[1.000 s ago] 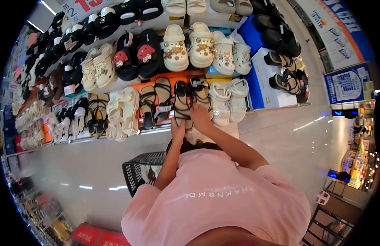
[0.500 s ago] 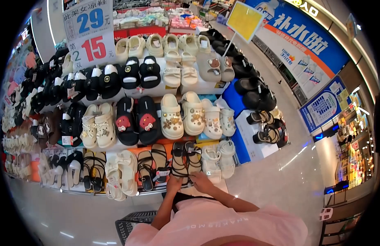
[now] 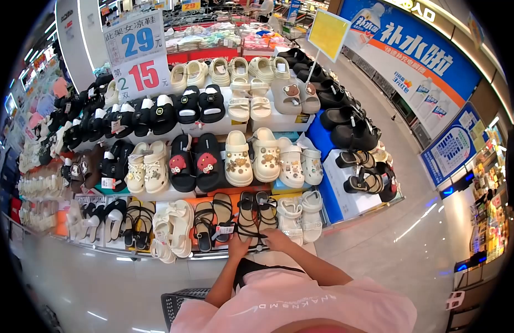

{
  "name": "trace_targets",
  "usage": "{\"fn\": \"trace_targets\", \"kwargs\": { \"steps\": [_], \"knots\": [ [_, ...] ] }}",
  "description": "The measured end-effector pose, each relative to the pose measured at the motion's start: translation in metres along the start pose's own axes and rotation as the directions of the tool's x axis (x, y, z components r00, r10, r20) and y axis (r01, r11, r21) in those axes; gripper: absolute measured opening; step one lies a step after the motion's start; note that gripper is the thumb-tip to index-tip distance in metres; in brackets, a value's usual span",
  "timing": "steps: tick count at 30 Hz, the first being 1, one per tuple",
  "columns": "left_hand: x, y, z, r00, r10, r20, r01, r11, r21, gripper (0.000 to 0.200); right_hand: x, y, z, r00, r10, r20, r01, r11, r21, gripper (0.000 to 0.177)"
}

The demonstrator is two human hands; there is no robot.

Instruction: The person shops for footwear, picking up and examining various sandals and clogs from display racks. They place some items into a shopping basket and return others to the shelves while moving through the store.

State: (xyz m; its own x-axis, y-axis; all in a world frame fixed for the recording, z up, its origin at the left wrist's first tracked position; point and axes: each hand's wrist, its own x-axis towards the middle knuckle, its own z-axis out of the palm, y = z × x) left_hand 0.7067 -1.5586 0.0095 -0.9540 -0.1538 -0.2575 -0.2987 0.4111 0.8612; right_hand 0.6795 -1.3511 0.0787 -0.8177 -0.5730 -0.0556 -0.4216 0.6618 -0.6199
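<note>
A pair of black strappy sandals [image 3: 248,213] with tan insoles lies in the front row of the shoe display. My left hand [image 3: 238,245] is closed on the near end of the left sandal. At the near end of the right one, my right hand [image 3: 276,240] is also closed, its fingers on the dark straps. The fingertips are small and partly hidden. Just left of the pair are similar black sandals [image 3: 204,223] with a white tag, and on the right stand whitish clogs [image 3: 291,217].
Cream clogs with charms [image 3: 238,161] and black slides with red faces [image 3: 207,164] fill the row behind. A price sign [image 3: 136,50] rises at the back left, a yellow sign [image 3: 328,34] at the right. A dark basket [image 3: 179,302] is beside me at lower left.
The view has shifted, so the display appears slightly further right and more of the store shows behind. Both hands stay at the black strappy sandals, the right one slightly further right in view.
</note>
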Motion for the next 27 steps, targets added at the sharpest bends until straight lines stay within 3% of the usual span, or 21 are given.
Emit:
{"fn": "trace_targets", "kwargs": {
  "steps": [1,3,4,6,7,9,11,12,13,14,15,16,17,18,19,20,21,23,27],
  "knots": [
    [-0.009,0.010,-0.005,0.997,0.063,-0.043,-0.063,0.998,0.004,0.051,-0.002,0.002,0.002,0.999,-0.037,-0.014,0.036,0.998,-0.043,0.047],
    [-0.005,-0.017,0.010,0.998,-0.001,-0.069,0.000,1.000,-0.007,0.050,-0.010,0.006,0.010,0.993,-0.109,-0.035,0.104,0.987,-0.125,0.050],
    [-0.006,-0.029,0.013,0.998,-0.056,-0.039,0.055,0.998,-0.028,0.050,-0.016,0.004,0.011,0.996,-0.063,0.061,0.070,0.989,-0.129,0.062],
    [-0.031,-0.035,0.008,0.986,-0.159,-0.053,0.154,0.985,-0.082,0.050,-0.042,-0.017,0.007,0.999,0.012,0.034,-0.005,0.977,-0.214,0.070],
    [-0.065,-0.024,-0.004,0.981,-0.175,-0.082,0.154,0.966,-0.210,0.049,-0.054,-0.032,0.000,0.999,0.044,0.022,-0.037,0.966,-0.256,0.074],
    [-0.130,0.007,-0.028,0.967,-0.206,-0.147,0.119,0.883,-0.453,0.049,-0.069,-0.037,0.002,0.991,0.106,0.083,-0.093,0.984,-0.154,0.083],
    [-0.190,-0.046,-0.037,0.915,-0.144,-0.377,0.097,0.985,-0.141,0.050,-0.090,-0.028,0.012,0.994,0.087,0.064,-0.076,0.985,-0.153,0.082],
    [-0.228,-0.094,-0.038,0.881,0.012,-0.472,-0.001,1.000,0.024,0.052,-0.102,-0.027,0.011,0.999,0.030,0.011,-0.029,0.997,-0.067,0.077],
    [-0.277,-0.092,-0.049,0.841,0.095,-0.533,0.006,0.983,0.185,0.045,-0.112,-0.022,0.017,1.000,-0.019,-0.017,0.019,0.999,-0.050,0.072],
    [-0.326,-0.104,-0.054,0.825,0.087,-0.559,0.089,0.956,0.279,0.052,-0.119,-0.015,0.024,0.996,-0.070,-0.049,0.069,0.997,-0.029,0.068],
    [-0.379,-0.103,-0.063,0.870,-0.035,-0.492,0.250,0.891,0.379,0.062,-0.127,-0.012,0.034,0.990,-0.115,-0.082,0.115,0.993,-0.003,0.064],
    [-0.426,-0.114,-0.061,0.842,-0.150,-0.518,0.402,0.816,0.417,0.064,-0.136,-0.012,0.052,0.996,-0.084,0.029,0.083,0.996,0.014,0.060],
    [-0.469,-0.124,-0.061,0.829,-0.364,-0.425,0.500,0.823,0.270,0.069,-0.139,-0.006,0.072,0.990,-0.054,0.129,0.052,0.999,0.015,0.057],
    [-0.507,-0.121,-0.052,0.689,-0.632,-0.355,0.638,0.761,-0.116,0.065,-0.143,0.001,0.093,0.973,-0.018,0.231,0.018,1.000,0.004,0.054],
    [-0.526,-0.115,-0.041,0.611,-0.742,-0.275,0.690,0.670,-0.273,0.063,-0.145,0.009,0.121,0.935,-0.103,0.339,0.093,0.995,0.045,0.050],
    [-0.533,-0.111,-0.029,0.595,-0.768,-0.238,0.708,0.641,-0.296,0.061,-0.146,0.000,0.129,0.876,-0.154,0.457,0.120,0.988,0.101,0.048],
    [-0.535,-0.111,-0.018,0.584,-0.781,-0.219,0.724,0.624,-0.293,0.058,-0.144,-0.034,0.094,0.721,-0.101,0.685,0.005,0.990,0.141,0.051],
    [-0.534,-0.114,-0.006,0.568,-0.796,-0.209,0.751,0.605,-0.263,0.054,-0.149,-0.050,0.108,0.675,-0.220,0.705,0.152,0.976,0.159,0.047],
    [-0.520,-0.137,-0.003,0.556,-0.803,-0.215,0.788,0.591,-0.169,0.045,-0.160,-0.069,0.118,0.690,-0.273,0.671,0.209,0.962,0.177,0.040]
  ]
}}
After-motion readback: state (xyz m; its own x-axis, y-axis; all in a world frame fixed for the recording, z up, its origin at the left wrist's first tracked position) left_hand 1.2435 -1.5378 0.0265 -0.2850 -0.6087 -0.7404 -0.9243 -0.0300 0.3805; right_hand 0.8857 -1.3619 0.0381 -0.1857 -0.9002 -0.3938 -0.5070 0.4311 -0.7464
